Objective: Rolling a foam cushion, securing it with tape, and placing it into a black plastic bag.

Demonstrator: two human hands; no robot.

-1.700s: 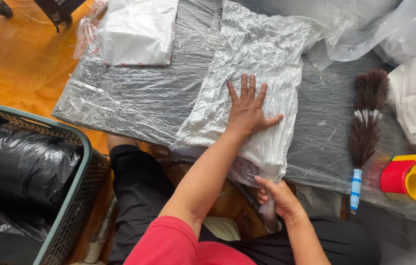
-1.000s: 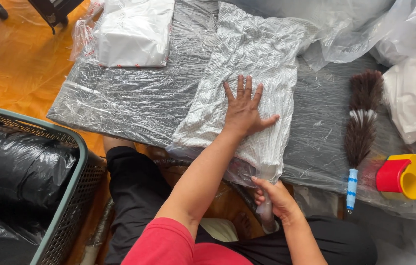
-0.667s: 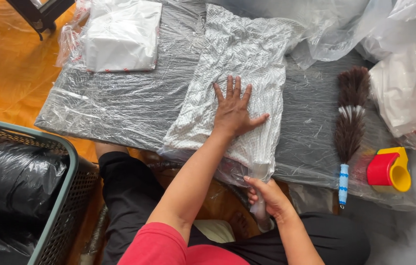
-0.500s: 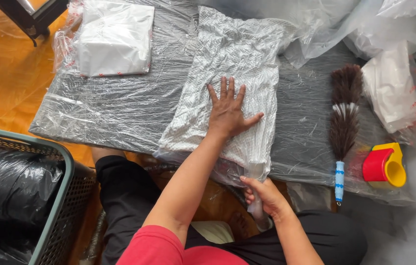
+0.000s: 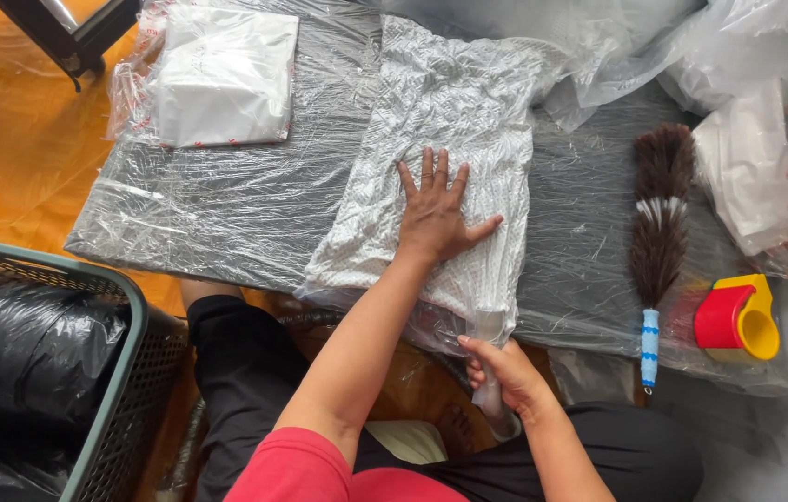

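A person's left hand point(image 5: 436, 216) lies flat on a bagged cloth point(image 5: 440, 158) at the centre of the frame, which rests on a wrapped board point(image 5: 226, 204). The right hand point(image 5: 505, 372) grips the bag's lower edge just below. A folded packet point(image 5: 222, 74) lies on the board at upper left. A duster point(image 5: 656, 232) and a tape dispenser point(image 5: 738, 318) lie at right; a basket point(image 5: 68, 372) sits at lower left.

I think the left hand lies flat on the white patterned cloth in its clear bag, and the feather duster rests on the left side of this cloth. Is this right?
Not quite. The left hand does lie flat on the white patterned cloth, but the feather duster rests on the right side of this cloth, not the left, near the red and yellow tape dispenser. The head view shows it.
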